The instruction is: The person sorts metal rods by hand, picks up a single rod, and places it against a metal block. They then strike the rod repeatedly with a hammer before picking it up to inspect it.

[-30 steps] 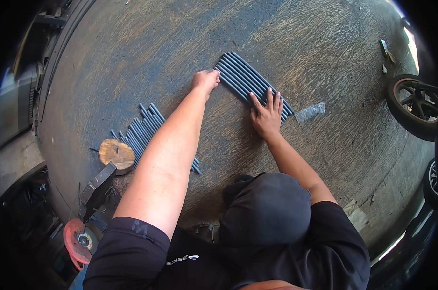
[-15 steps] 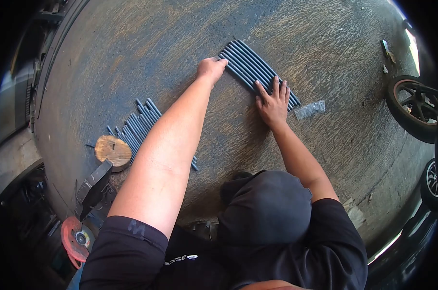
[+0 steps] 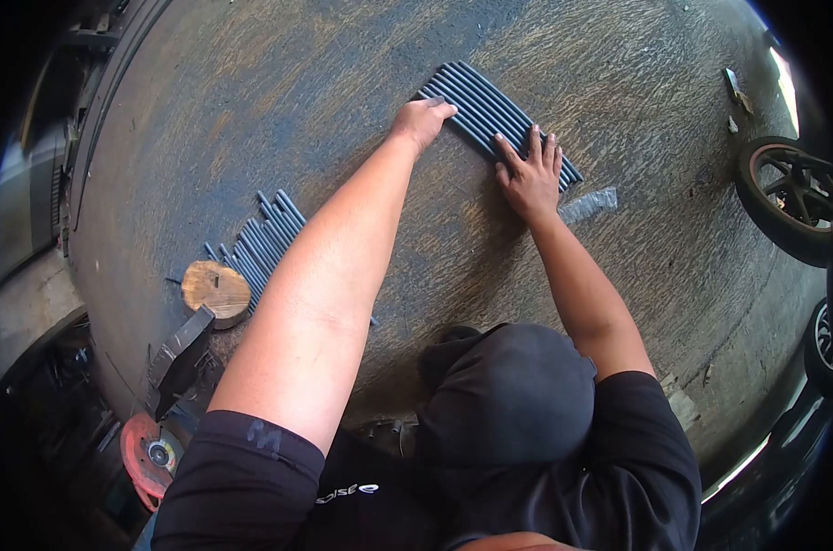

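A row of dark, thin metal rods (image 3: 490, 103) lies side by side on the floor ahead of me. At the row's left end, my left hand (image 3: 422, 123) is closed, its fingers together and bent over the near edge of the rods. Toward the right end, my right hand (image 3: 532, 180) lies open on the rods, fingers spread and pressing from above. A crumpled clear plastic strip (image 3: 589, 204) sits just right of my right wrist. A second group of similar rods (image 3: 268, 235) rests to the left, partly hidden behind my left forearm.
A cut wooden block (image 3: 215, 289) stands at the left beside the second rods. Below it are a dark metal piece (image 3: 182, 349) and a red-guarded grinding disc (image 3: 150, 456). Motorcycle wheels (image 3: 788, 200) stand along the right. The rough floor (image 3: 343, 92) spreads around the rods.
The row of rods has shifted slightly away from me and to the right, with both hands moving along with it. The second group of rods has stayed put.
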`<state>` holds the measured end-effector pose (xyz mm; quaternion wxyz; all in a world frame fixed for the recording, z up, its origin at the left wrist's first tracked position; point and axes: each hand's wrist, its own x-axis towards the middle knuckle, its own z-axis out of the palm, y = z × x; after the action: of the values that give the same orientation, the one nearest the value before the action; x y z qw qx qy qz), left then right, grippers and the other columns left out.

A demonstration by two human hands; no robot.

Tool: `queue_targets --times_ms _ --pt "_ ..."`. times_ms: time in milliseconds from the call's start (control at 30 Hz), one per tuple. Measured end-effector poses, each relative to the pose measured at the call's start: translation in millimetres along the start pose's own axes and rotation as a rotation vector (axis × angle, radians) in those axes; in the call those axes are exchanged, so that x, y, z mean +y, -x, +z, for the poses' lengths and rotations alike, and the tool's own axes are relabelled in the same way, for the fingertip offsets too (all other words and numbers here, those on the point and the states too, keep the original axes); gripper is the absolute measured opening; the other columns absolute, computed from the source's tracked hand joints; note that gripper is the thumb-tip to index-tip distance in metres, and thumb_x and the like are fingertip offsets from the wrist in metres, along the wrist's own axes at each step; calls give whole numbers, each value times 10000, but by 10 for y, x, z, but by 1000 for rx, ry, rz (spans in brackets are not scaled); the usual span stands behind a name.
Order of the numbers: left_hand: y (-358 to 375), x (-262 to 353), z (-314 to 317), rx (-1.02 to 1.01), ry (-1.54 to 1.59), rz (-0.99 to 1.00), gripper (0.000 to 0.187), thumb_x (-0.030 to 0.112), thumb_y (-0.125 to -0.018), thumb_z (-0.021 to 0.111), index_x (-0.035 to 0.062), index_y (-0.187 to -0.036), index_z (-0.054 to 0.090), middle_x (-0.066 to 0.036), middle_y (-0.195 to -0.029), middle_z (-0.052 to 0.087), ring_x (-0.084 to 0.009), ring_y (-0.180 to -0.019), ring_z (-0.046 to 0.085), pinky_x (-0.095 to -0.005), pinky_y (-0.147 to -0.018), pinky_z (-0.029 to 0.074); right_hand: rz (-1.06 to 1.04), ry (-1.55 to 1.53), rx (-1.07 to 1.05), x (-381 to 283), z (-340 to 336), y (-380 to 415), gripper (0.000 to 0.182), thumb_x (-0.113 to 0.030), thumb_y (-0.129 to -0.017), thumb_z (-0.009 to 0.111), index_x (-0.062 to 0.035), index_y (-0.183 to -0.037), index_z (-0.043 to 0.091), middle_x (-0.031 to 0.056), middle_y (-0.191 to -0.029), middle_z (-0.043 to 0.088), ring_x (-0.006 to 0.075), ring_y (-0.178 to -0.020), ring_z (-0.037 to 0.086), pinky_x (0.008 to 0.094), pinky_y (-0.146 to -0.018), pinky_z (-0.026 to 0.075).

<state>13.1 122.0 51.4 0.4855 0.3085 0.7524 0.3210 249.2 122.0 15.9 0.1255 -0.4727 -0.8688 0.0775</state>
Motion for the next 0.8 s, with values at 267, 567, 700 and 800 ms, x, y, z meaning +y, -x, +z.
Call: queue_targets --times_ms 267,567,700,800 --pt "16 71 19 -98 -18 21 591 303 -804 625 15 -1312 530 -205 -1358 508 -290 -1291 454 -340 -1077 312 -13 31 11 38 4 -57 516 -380 -833 610 -412 -1333 489 206 -1471 329 474 -1342 289 547 -1111 213" --pt "220 90 52 -19 -95 81 631 316 -803 624 -17 -1325 499 -225 -1349 507 -281 -1256 494 -317 -1055 344 11 60 -26 -35 -9 -50 523 -430 -849 587 -408 -1357 463 195 -1479 324 470 -1361 253 580 -1115 145" --pt "480 -2 -31 -4 -53 51 694 356 -832 605 -101 -1327 440 -263 -1336 499 -296 -1259 492 -330 -1049 358 91 47 45 -505 -27 -122 546 -495 -846 582 -318 -1355 494 154 -1465 368 439 -1371 245 613 -1080 127" --pt "617 -348 -121 121 -38 30 660 339 -860 586 -114 -1318 441 -274 -1340 489 -304 -1270 480 -331 -1047 364 -12 -186 29 -1032 9 -248 522 -403 -839 607 -223 -1323 528 140 -1405 435 389 -1309 348 544 -1034 251"
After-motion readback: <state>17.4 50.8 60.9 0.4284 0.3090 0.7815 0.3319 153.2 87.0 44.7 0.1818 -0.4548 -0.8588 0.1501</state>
